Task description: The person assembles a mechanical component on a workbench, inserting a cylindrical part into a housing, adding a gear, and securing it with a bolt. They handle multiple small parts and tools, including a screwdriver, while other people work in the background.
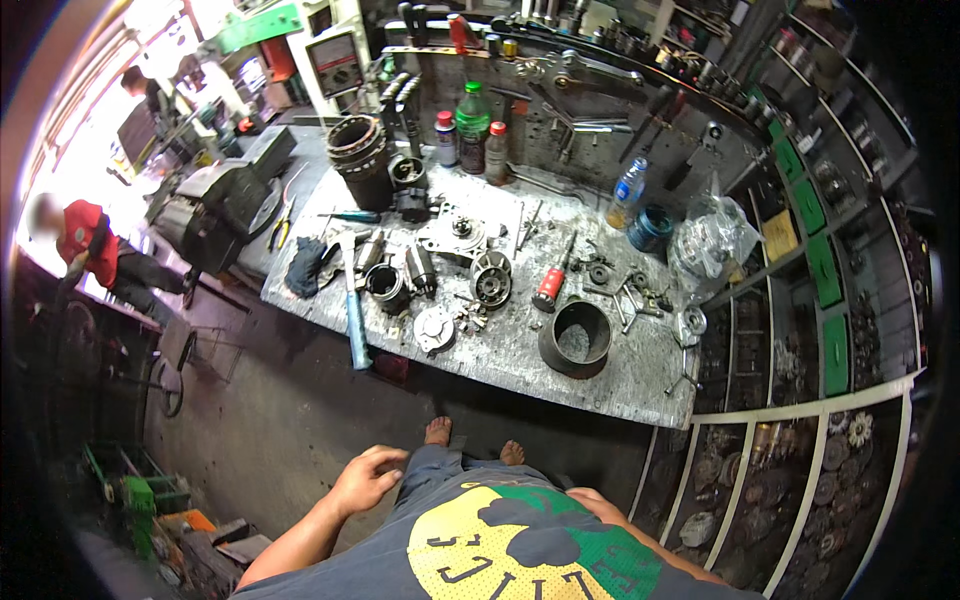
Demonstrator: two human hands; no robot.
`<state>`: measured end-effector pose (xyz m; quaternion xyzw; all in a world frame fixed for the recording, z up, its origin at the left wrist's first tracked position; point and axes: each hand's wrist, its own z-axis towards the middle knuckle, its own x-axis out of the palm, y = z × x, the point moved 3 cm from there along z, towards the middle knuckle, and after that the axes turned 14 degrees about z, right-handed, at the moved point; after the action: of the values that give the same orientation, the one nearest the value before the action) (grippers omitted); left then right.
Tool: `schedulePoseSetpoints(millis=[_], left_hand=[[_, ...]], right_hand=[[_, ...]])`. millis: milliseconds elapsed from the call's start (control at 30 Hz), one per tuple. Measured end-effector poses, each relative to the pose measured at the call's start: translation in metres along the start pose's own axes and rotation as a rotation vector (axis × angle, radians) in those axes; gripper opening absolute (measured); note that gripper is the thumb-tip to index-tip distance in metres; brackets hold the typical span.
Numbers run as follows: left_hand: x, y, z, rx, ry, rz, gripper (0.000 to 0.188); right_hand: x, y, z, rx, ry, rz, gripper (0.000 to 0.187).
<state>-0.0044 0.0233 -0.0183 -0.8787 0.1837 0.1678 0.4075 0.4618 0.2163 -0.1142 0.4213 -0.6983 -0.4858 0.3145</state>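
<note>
My left hand (369, 481) hangs at my left hip with loosely bent fingers and nothing in it, apart from the workbench. Of my right hand (592, 501) only the back shows at my right hip; my shirt hides its fingers. Before me stands a metal workbench (470, 375) with motor parts spread over it. A hammer (355, 315) with a blue handle lies across its left front edge. Near the front right is a hollow steel cylinder (577, 345), with a red-handled screwdriver (550, 285) beside it. A round metal end cover (434, 328) lies near the front edge.
Bottles, including a green one (472, 125), stand along the bench's back. Shelves of parts with green drawers (823, 268) line the right side. A person in a red top (85, 240) is at the far left, near a chair (178, 345). Clutter (200, 535) fills the lower left floor.
</note>
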Motion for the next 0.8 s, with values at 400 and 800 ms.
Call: schedulePoseSetpoints(millis=[400, 800], left_hand=[[0.133, -0.064, 0.023, 0.529, -0.084, 0.074, 0.039], [0.041, -0.072, 0.075, 0.098, -0.962, -0.302, 0.023]], right_hand=[[-0.070, 0.036, 0.110, -0.163, -0.538, -0.095, 0.014], [-0.006, 0.089, 0.092, -0.011, 0.236, 0.035, 0.026]])
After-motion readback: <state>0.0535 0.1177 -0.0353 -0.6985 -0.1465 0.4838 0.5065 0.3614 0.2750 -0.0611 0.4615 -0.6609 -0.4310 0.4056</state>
